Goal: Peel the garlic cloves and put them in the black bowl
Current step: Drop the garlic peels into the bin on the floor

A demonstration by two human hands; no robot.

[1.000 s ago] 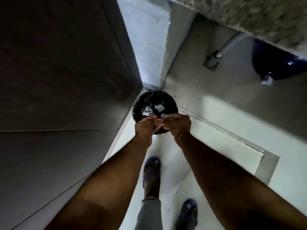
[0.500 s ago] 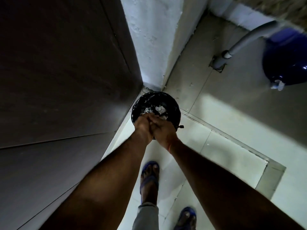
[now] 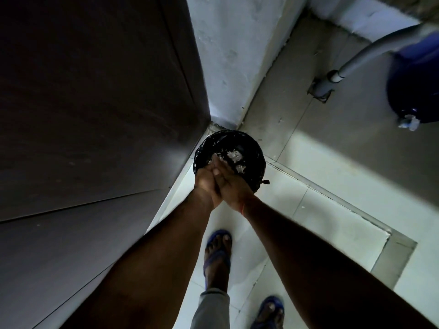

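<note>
Black plastic-lined bin (image 3: 255, 162), floor corner, directly beneath our pressed palms: holds pale papery garlic skins (image 3: 234, 155). We keep our left hand (image 3: 204, 180) flat against our right hand (image 3: 231, 184), fingers straight, grasping nothing; likely brushing off peel over the bin so scraps fall inside. Garlic cloves and black bowl: not visible.
</note>
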